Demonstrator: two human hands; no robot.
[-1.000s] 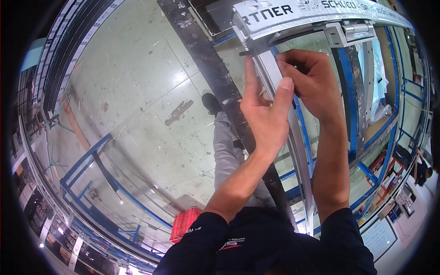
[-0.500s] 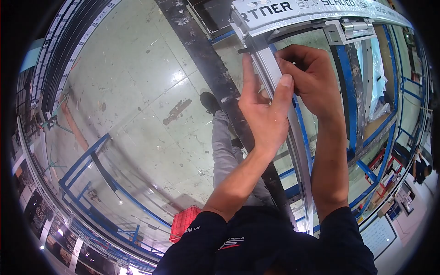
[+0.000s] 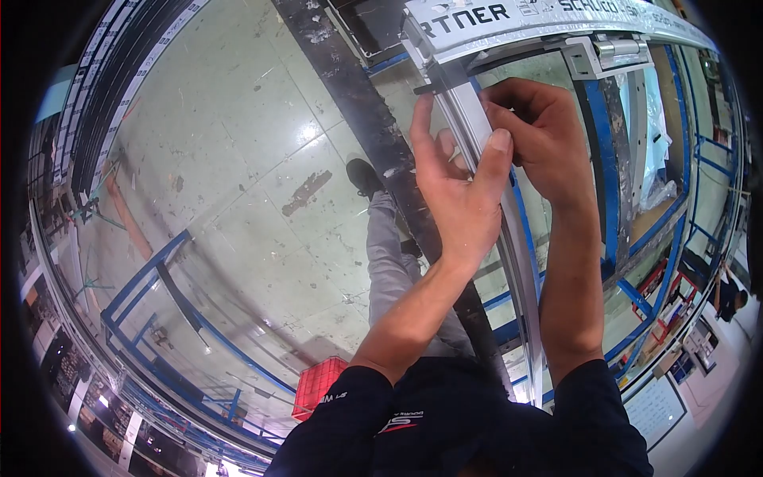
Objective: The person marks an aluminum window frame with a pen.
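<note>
A silver-grey aluminium profile [image 3: 465, 115] of a frame runs from the upper middle down toward my body. My left hand [image 3: 462, 195] grips it from the left, thumb across its face and the index finger stretched up along its left side. Across the profile's top end lies a short black strip [image 3: 442, 81], just above that fingertip. My right hand [image 3: 544, 135] is at the profile's right edge, fingers curled and pinched together; whatever they hold is hidden. The frame's top member [image 3: 532, 28] carries printed white film, and a silver hinge [image 3: 620, 54] sits on its lower side.
A dark, worn beam [image 3: 358, 95] passes under the frame on its left. Blue metal racks [image 3: 608, 151] stand right and lower left. A red crate [image 3: 318, 388] is on the floor beside me. Long wrapped profiles [image 3: 111, 87] lie upper left. Another person [image 3: 727, 298] is far right.
My left index finger has shifted slightly left, away from the profile. The left thumb has moved a little to the right. My right hand stays in nearly the same place.
</note>
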